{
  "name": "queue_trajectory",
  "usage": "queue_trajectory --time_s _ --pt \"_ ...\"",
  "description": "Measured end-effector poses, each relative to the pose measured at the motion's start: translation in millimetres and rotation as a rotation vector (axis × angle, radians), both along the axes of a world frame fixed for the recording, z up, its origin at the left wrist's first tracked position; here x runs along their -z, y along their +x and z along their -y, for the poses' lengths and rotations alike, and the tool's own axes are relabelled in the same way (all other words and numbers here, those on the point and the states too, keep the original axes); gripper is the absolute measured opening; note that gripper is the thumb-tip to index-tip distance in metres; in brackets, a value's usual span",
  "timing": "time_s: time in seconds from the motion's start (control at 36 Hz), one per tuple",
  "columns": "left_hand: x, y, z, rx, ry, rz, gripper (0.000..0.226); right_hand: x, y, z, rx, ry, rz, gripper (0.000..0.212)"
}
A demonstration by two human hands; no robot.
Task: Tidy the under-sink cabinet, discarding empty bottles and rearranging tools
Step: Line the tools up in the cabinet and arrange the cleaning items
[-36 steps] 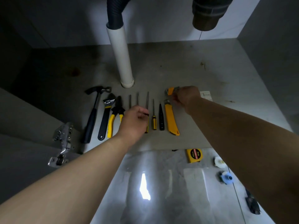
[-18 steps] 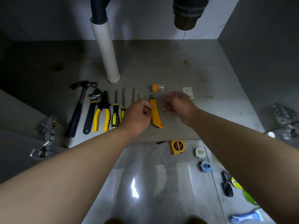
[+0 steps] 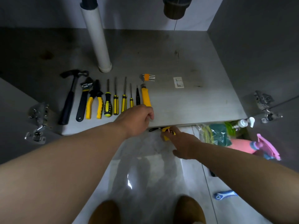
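The tools lie in a neat row on the cabinet floor (image 3: 186, 102): hammer (image 3: 69, 97), wrench (image 3: 84, 97), pliers (image 3: 95, 101), screwdrivers (image 3: 115, 102), then the yellow knife (image 3: 146, 97), with the hex keys (image 3: 148, 77) just beyond its tip. The tape (image 3: 168, 133) is not among them; it sits on the tiled floor (image 3: 145, 167), right below the cabinet's front edge.

The right hand (image 3: 182, 143) is down on it, fingers laid over the top and thumb held wide, so nothing is closed round it yet. The left hand (image 3: 137, 118) hangs over the near end of the knife with its fingers curled down. From here I can't tell whether it grips the handle or only rests there.

The likely next step is to lift the tape into the row beside the knife. The risks look small but real. A pick-up from fingertips alone could let the smooth case slip and clatter on the tile. The loose black strap (image 3: 155, 129) beside it could catch under the cabinet lip. If the left hand shifts while the eyes are on the tape, it could nudge the knife askew and upset its neighbours. The bottles (image 3: 242, 145) to the right stand close enough for a careless elbow to knock them over.
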State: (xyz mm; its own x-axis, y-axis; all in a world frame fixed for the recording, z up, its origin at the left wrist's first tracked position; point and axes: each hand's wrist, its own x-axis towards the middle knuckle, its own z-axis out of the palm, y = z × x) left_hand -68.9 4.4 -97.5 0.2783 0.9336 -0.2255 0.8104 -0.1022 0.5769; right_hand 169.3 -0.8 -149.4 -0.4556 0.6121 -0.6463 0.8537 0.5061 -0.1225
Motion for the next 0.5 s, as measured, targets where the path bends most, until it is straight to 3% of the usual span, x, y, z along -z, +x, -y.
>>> queue_trajectory --time_s 0.06,0.17,0.28,0.39,0.5 --pt "2 -5 4 0.011 0.012 -0.019 0.022 12 -4 -1 0.018 0.040 0.036 0.095" --pt "8 -12 7 -0.007 0.015 -0.034 0.022 34 -12 0 0.098 0.095 0.093 0.099" --pt "11 -16 10 -0.016 0.006 -0.045 0.022 51 -23 6 0.157 0.213 0.126 0.087" --pt "12 -18 14 -0.021 -0.001 -0.050 0.022 62 -30 13 0.226 0.195 0.095 0.067" --pt "10 -19 12 -0.035 -0.013 -0.057 0.022 64 -33 19 0.146 0.102 0.079 0.073"
